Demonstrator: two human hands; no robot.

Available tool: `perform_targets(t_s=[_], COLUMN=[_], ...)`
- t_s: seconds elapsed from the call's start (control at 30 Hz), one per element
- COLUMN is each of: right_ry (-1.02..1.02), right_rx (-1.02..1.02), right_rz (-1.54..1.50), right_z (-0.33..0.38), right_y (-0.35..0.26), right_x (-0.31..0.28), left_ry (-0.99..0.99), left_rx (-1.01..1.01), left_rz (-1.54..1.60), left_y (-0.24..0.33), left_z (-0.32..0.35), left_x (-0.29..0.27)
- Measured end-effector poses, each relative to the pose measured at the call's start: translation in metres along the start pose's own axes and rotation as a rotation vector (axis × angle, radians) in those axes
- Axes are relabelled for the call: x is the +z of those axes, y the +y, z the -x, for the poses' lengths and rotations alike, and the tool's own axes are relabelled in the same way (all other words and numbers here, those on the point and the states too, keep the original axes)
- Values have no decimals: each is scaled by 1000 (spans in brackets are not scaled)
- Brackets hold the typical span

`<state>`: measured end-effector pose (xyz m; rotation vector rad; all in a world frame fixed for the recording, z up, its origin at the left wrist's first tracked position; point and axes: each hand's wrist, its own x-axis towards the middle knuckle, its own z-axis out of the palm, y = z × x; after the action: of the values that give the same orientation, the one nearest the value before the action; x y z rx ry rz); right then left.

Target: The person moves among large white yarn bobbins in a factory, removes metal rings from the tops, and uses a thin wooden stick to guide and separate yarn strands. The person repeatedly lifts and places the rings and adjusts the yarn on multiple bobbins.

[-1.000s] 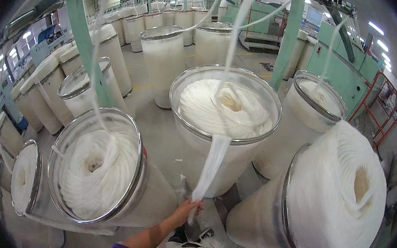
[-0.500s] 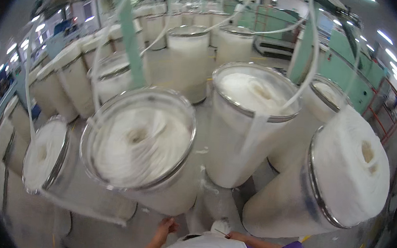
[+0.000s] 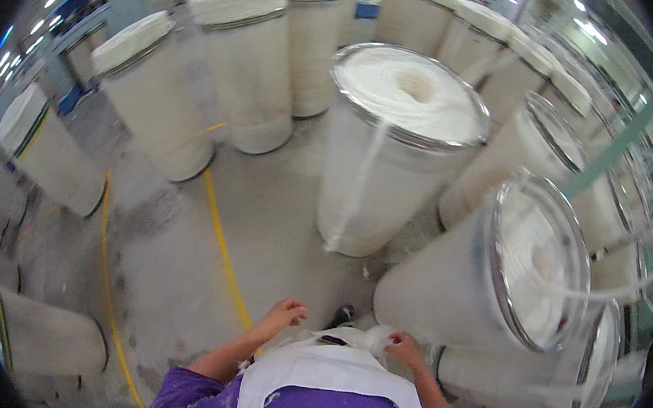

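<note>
I am seeing the right hand (image 3: 405,351) curling its fingers around a wad of white fibre (image 3: 365,338) at the apron front (image 3: 328,367); the grip looks closed, though blur is softening it. The left hand (image 3: 283,314) is hanging half open at nine o'clock from the wad, just beside it, holding nothing. A loose sliver strand (image 3: 357,191) is trailing down the tall can (image 3: 393,155) at twelve o'clock, its long axis running upright, well apart from both hands.

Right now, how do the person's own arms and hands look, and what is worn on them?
Both hands, left and right, are bare, without gloves. Short purple sleeves leave the forearms uncovered. A white apron with bits of white fibre lies over the purple shirt.
</note>
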<state>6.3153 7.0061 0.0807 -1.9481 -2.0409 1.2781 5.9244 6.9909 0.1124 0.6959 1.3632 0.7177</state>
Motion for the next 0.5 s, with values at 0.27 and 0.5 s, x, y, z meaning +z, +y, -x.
perform_targets(t_s=[0.27,0.5], right_ry=[-64,-166], right_rx=[-239,-593], right_rz=[-340,-115], right_z=[-249,-442], right_y=[-225,-547], right_x=[-48,-32], left_ry=[506,832], left_rx=[-33,33], left_rz=[408,567], left_y=[-45,12], left_z=[25,21], left_x=[-143,-262])
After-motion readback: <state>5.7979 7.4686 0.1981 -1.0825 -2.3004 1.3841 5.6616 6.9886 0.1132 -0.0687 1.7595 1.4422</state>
